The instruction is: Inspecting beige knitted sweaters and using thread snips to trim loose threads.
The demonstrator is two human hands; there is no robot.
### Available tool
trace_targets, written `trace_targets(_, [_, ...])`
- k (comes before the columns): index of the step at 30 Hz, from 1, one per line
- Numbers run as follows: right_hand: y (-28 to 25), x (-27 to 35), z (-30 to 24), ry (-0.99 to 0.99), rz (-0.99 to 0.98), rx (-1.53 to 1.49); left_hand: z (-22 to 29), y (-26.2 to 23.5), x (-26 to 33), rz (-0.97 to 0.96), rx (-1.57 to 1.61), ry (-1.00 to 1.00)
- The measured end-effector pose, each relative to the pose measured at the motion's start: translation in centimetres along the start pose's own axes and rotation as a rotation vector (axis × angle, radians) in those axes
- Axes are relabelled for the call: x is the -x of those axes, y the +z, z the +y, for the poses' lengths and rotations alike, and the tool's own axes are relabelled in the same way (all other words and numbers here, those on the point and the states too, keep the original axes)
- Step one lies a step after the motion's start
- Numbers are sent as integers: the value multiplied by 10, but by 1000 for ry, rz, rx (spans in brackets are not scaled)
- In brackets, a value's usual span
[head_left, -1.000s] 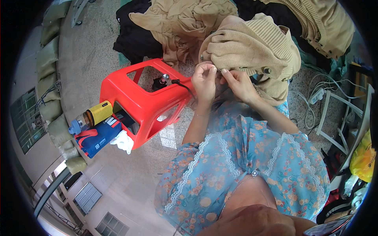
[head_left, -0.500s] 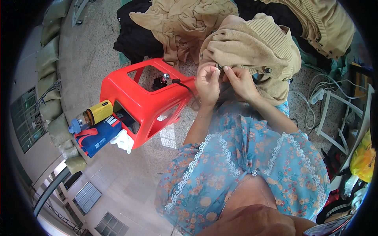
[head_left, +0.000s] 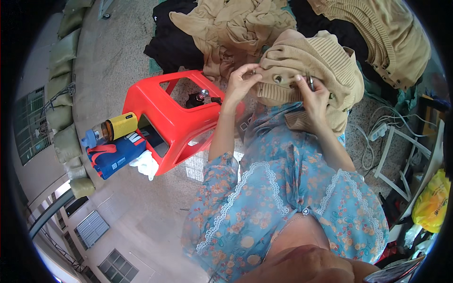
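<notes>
A tan knitted cardigan with ribbed bands lies bunched over my lap. A dark round button shows on its band between my hands. My left hand is at the band's left end, its thumb and forefinger pinched on the cardigan's edge. My right hand rests on the knit to the right, with the thumb on the band. Within its curled fingers is a small dark metal tool with a shiny edge, too small to name surely.
A red plastic stool lies tipped at the left, with a bottle in a yellow sleeve and a blue bag beside it. More tan knitwear and black cloth are heaped beyond. White cables trail at the right.
My hands were close together at the cardigan; now they are apart, the left further left and the right further right. The band with its button shows between them.
</notes>
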State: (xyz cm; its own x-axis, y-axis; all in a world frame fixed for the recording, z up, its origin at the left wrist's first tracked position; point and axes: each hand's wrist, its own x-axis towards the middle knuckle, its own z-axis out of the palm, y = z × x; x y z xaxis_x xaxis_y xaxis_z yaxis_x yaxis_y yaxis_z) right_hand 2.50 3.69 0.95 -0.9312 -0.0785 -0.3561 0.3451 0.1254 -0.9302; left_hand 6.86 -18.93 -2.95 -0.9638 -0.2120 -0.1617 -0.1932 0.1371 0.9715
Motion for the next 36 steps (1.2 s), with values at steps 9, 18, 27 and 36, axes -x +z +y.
trace_targets(9, [-36, -17, -39, -689, 411, 9, 69, 63, 53, 157, -133, 300])
trace_targets(18, [-74, 10, -46, -730, 110, 248, 37, 83, 51, 185, -235, 277])
trace_targets(27, [-7, -12, 15, -429, -275, 259, 31, 84, 53, 304, -211, 289])
trace_targets(36, [-6, -5, 16, -539, -192, 364, 34, 80, 61, 262, -423, 376])
